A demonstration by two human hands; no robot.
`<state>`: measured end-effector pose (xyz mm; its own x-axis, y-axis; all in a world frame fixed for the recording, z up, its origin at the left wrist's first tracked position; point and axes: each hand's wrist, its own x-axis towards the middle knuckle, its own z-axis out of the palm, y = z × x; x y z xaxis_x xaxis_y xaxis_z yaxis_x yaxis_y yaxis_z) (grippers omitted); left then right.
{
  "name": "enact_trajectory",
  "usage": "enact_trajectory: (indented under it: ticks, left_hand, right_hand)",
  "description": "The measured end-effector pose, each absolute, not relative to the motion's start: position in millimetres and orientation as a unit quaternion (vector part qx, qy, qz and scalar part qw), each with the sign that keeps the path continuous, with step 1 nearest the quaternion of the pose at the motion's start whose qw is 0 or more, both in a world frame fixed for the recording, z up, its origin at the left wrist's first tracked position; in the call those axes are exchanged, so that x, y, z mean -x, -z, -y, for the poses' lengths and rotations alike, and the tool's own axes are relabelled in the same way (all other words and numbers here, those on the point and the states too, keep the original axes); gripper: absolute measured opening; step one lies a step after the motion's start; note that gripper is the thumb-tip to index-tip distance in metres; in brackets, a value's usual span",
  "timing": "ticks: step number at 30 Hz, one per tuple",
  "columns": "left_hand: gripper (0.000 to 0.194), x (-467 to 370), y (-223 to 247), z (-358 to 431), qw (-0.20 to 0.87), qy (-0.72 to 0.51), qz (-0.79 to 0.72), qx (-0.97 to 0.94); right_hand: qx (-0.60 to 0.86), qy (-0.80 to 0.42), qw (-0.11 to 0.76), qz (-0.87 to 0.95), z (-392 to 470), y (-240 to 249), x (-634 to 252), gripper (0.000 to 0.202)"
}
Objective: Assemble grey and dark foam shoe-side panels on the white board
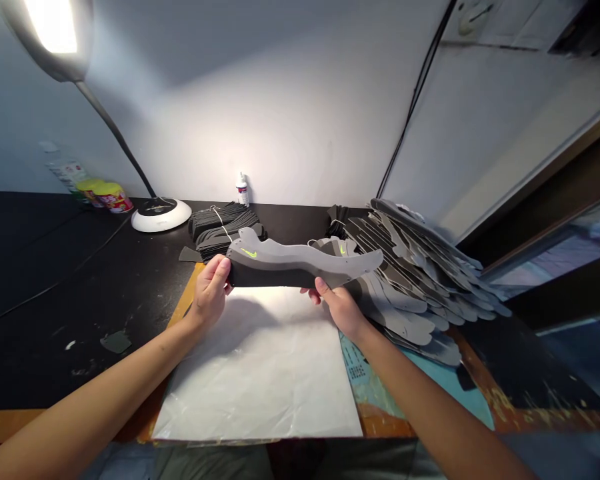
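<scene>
A grey shoe upper panel [285,260] with wavy bands from light to dark grey and a small yellow-green swoosh is stretched level between my two hands, above a white sheet [260,373]. My left hand [213,285] pinches its left end, thumb in front. On the lower edge toward the right, my right hand [341,307] grips it with the thumb in front and fingers behind. Past my right hand lies a large fanned pile of similar grey panels [405,303]. Tied bundles of dark strips [225,230] sit behind my left hand.
A desk lamp [161,215] shines from the left, its cord trailing over the black tabletop [45,287]. Against the wall stands a small white bottle [243,189]. Yellow-and-red containers [111,196] are at far left. A dark scrap [116,342] lies near my left forearm.
</scene>
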<state>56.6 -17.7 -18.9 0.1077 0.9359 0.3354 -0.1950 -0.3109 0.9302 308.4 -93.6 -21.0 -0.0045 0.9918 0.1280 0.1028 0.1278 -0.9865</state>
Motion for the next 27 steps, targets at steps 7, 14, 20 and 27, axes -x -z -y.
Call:
enact_trajectory:
  ticks: [7, 14, 20, 27]
  left_hand:
    - [0.056, -60, 13, 21, 0.494, -0.568, -0.319, -0.576]
    - [0.047, -53, 20, 18, 0.452, -0.555, -0.362, -0.597]
    - [0.051, -51, 18, 18, 0.436, -0.531, -0.363, -0.63]
    - [0.055, -47, 21, 18, 0.373, -0.409, -0.306, -0.775]
  right_hand:
    - [0.49, -0.45, 0.516, 0.54, 95, 17, -308, 0.063]
    - [0.503, -0.439, 0.51, 0.543, 92, 21, -308, 0.066]
    - [0.524, -0.413, 0.585, 0.461, 88, 29, -308, 0.054]
    - [0.413, -0.477, 0.718, 0.294, 85, 15, -313, 0.053]
